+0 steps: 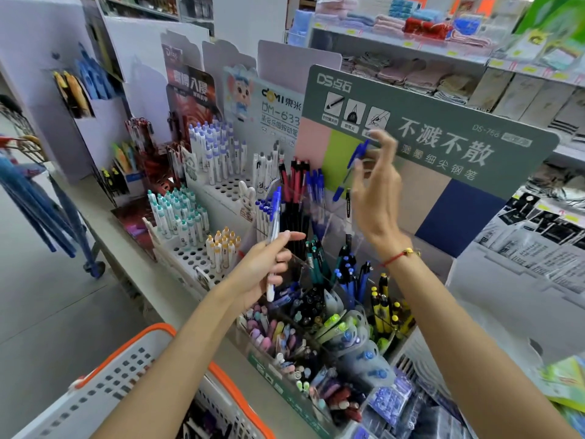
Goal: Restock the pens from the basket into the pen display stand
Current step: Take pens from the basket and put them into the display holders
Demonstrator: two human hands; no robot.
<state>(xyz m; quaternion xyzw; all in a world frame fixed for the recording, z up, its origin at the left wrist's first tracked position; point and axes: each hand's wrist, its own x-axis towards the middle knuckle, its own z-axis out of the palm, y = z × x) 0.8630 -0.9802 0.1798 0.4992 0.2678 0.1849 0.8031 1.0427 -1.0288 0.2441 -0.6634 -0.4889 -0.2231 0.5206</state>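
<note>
My left hand (264, 267) grips a clear pen with a blue cap (274, 229), held nearly upright in front of the pen display stand (421, 147). My right hand (376, 191) is raised before the stand's green header card and pinches a blue-capped pen (354, 166) that slants down to the left, above a row of blue pens (315, 185) standing in a clear compartment. The white basket with an orange rim (152, 340) sits at the lower left under my left forearm; its contents are mostly hidden.
Red and black pens (292, 185) stand beside the blue ones. White pen racks (202, 160) fill the shelf to the left. Highlighters and yellow pens (384, 308) crowd the stand's lower tiers. Towel shelves (411, 30) lie behind; a blue trolley (47, 213) stands in the left aisle.
</note>
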